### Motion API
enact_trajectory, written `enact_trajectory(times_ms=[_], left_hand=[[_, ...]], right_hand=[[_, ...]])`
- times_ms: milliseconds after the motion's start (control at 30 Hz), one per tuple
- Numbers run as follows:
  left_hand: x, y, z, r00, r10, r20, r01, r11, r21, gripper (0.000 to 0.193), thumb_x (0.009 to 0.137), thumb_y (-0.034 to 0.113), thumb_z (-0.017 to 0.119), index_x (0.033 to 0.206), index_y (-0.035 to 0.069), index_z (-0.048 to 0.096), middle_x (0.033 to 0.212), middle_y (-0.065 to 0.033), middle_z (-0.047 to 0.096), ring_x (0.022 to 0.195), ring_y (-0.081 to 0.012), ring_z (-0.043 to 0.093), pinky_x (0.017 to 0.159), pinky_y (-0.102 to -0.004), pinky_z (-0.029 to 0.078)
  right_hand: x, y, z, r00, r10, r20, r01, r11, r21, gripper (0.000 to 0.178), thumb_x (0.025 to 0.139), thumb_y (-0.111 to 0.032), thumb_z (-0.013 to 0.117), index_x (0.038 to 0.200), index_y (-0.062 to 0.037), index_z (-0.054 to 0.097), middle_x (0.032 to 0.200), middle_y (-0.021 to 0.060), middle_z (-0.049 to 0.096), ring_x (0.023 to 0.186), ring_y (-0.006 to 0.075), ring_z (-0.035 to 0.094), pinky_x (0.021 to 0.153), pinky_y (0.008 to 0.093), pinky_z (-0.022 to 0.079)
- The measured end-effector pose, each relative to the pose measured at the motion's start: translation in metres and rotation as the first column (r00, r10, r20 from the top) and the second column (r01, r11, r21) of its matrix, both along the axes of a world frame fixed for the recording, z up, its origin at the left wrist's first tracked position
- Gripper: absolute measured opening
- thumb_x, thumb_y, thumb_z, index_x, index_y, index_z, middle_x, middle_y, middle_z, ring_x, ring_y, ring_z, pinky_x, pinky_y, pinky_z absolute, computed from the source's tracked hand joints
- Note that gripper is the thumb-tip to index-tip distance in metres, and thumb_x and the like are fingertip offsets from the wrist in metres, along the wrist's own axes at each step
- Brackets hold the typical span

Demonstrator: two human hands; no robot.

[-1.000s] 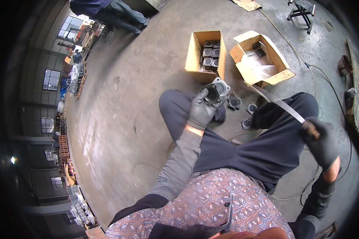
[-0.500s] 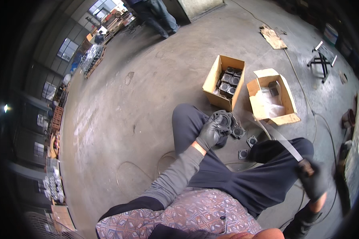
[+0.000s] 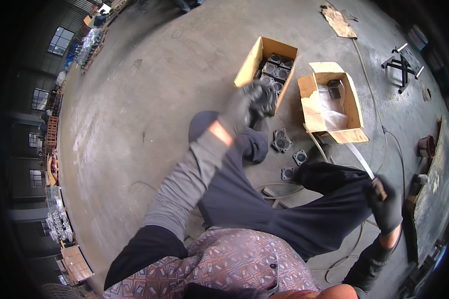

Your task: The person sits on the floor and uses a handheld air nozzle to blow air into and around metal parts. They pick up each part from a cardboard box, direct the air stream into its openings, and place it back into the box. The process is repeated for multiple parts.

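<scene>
My left hand point(image 3: 240, 107), in a black glove, is closed around a dark metal flange point(image 3: 265, 98) at the near end of a tall cardboard box point(image 3: 248, 62). Motion blurs both hand and flange. Inside that box several similar flanges point(image 3: 271, 69) are stacked in rows. My gloved right hand point(image 3: 386, 209) grips the brown handle of a file point(image 3: 360, 157), whose long flat grey blade points up and left toward a second, open cardboard box point(image 3: 309, 102). Loose flanges point(image 3: 282, 142) lie on the floor between my legs.
The second box holds clear plastic and a couple of dark parts point(image 3: 334, 92). A hose point(image 3: 366, 74) runs along the floor at the right, near a small black stand point(image 3: 401, 70) and a reddish bucket point(image 3: 426, 146). Flattened cardboard point(image 3: 339, 22) lies farther off.
My left hand has moved up and left with the flange, from above my knee to the tall box. The file has dropped slightly and stays in my right hand. The view has tilted downward.
</scene>
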State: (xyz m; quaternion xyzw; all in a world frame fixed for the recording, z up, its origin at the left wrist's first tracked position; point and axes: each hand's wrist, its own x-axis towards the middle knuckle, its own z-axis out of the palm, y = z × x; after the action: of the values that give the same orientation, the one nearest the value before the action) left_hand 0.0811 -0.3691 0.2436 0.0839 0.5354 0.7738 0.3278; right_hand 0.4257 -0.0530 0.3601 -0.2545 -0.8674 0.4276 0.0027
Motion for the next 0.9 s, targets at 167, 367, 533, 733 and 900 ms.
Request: enact_trajectory(times_ms=[167,367,533,733,900], left_hand=[[-0.146,0.023,-0.011,0.961,-0.189,-0.203,0.087,0.901,-0.424,0.029,0.111,0.024,0.06,0.133,0.005,0.065,0.116,-0.0057,0.076,0.092,-0.0121,0.071,0.07,-0.0276,0.058],[-0.234,0.058,-0.17,0.917,-0.396,0.044,0.272,0.541,-0.796,0.027,0.101,0.014,0.069,0.127,0.007,0.071,0.115,-0.0095,0.076,0.096,-0.025,0.076,0.078,-0.0427,0.064],[-0.244,0.069,-0.279,-0.29,-0.945,0.151,-0.239,-0.082,-0.968,0.024,0.084,0.016,0.076,0.107,0.015,0.083,0.107,-0.0134,0.08,0.099,-0.0341,0.077,0.087,-0.0408,0.06],[-0.235,0.072,-0.316,-0.324,-0.946,0.007,-0.081,0.021,-0.996,0.038,0.081,0.007,0.072,0.118,0.015,0.079,0.107,-0.0132,0.079,0.102,-0.0336,0.076,0.09,-0.0404,0.059],[-0.228,0.072,-0.332,-0.498,-0.867,0.013,-0.13,0.06,-0.99,0.028,0.086,0.007,0.066,0.111,0.012,0.077,0.098,-0.014,0.077,0.095,-0.0354,0.075,0.083,-0.0432,0.058]], right_hand=[[-0.073,0.03,-0.036,0.953,-0.291,-0.085,0.261,0.93,-0.257,0.03,0.1,-0.005,0.071,0.13,-0.0005,0.071,0.081,-0.0023,0.063,0.064,0.0039,0.054,0.057,0.0217,0.042],[-0.154,0.041,-0.078,0.98,-0.197,0.028,0.199,0.974,-0.108,0.031,0.1,-0.007,0.073,0.13,-0.0005,0.071,0.081,-0.0034,0.06,0.065,0.0038,0.051,0.059,0.0216,0.04],[-0.155,0.059,-0.092,0.969,-0.24,0.058,0.245,0.964,-0.107,0.036,0.099,-0.001,0.071,0.135,0.0001,0.07,0.081,-0.0036,0.06,0.067,0.004,0.051,0.061,0.0209,0.041],[-0.154,0.064,-0.095,0.969,-0.213,0.124,0.225,0.971,-0.086,0.039,0.098,0.002,0.068,0.137,0.001,0.069,0.081,-0.0026,0.06,0.068,0.005,0.053,0.065,0.0217,0.044],[-0.155,0.066,-0.095,0.967,-0.207,0.15,0.224,0.969,-0.102,0.04,0.097,0.002,0.067,0.137,0.002,0.068,0.079,-0.001,0.06,0.068,0.0055,0.054,0.065,0.0221,0.045]])
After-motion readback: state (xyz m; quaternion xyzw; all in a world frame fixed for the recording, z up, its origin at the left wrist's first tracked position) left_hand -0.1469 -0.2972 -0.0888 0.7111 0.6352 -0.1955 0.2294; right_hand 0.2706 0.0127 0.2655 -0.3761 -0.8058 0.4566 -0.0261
